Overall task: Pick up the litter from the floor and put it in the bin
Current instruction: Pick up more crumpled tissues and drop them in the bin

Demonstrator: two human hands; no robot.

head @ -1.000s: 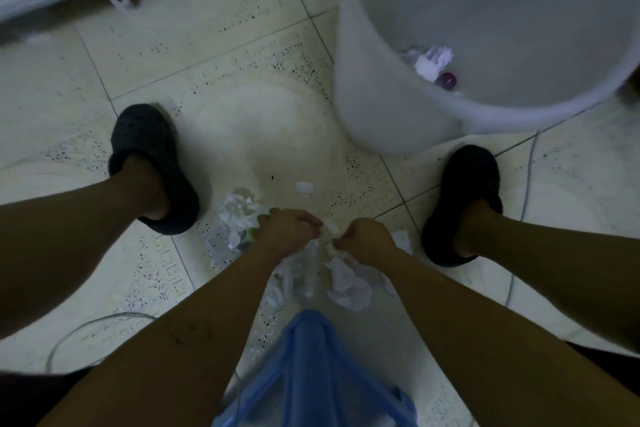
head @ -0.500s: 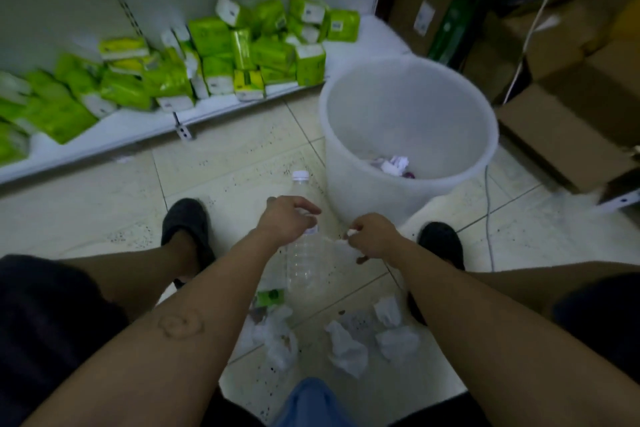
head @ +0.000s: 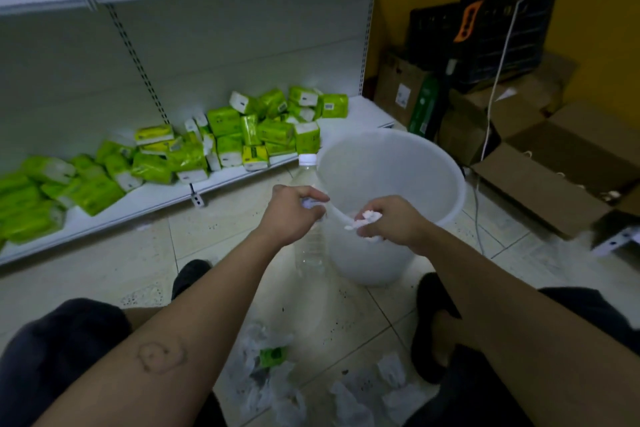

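A round white bin [head: 433, 163] stands on the tiled floor ahead of me. My left hand [head: 291, 215] grips a clear plastic bottle [head: 311, 250] with a white cap, held upright just left of the bin's rim. My right hand [head: 391, 222] is closed on a crumpled white tissue [head: 367, 218] at the bin's near rim. Several crumpled tissues [head: 353, 402] and torn clear wrappers [head: 263, 367], one with a green label, lie on the floor between my feet.
A white shelf unit [head: 156, 191] on the left carries many green tissue packs. Cardboard boxes [head: 540, 180] and a black crate fill the right side. A thin white cable runs down the floor right of the bin. My black shoes [head: 429, 326] flank the litter.
Both hands have risen from the floor litter to the bin's rim, carrying the bottle and the tissue. My head has tilted up, so the shelf and boxes come into view.
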